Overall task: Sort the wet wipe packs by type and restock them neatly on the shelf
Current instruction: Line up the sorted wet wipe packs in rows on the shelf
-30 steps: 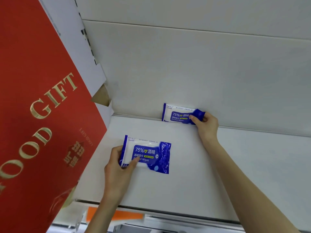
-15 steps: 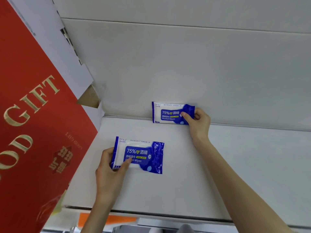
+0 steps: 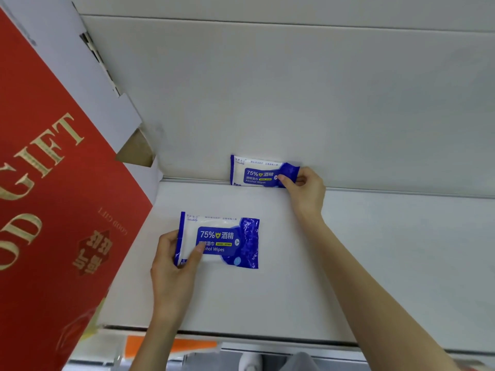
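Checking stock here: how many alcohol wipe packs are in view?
2. The rear pack sits at the back wall, held by the right hand. The front pack is over the shelf, in the left hand. The red gift box might hide others.

The red gift box [image 3: 53,210] on the left runs off the left, top and bottom edges, so its gold lettering reads only in part. The left hand [image 3: 171,271] lays its thumb over the start of "Alcohol" on the near pack [image 3: 227,242]. The right hand [image 3: 305,191] hides the right end of the far pack [image 3: 257,172]. Fine print along both packs' tops is too small to read. Below the shelf [image 3: 401,263], an orange strip [image 3: 192,345] is blurred.
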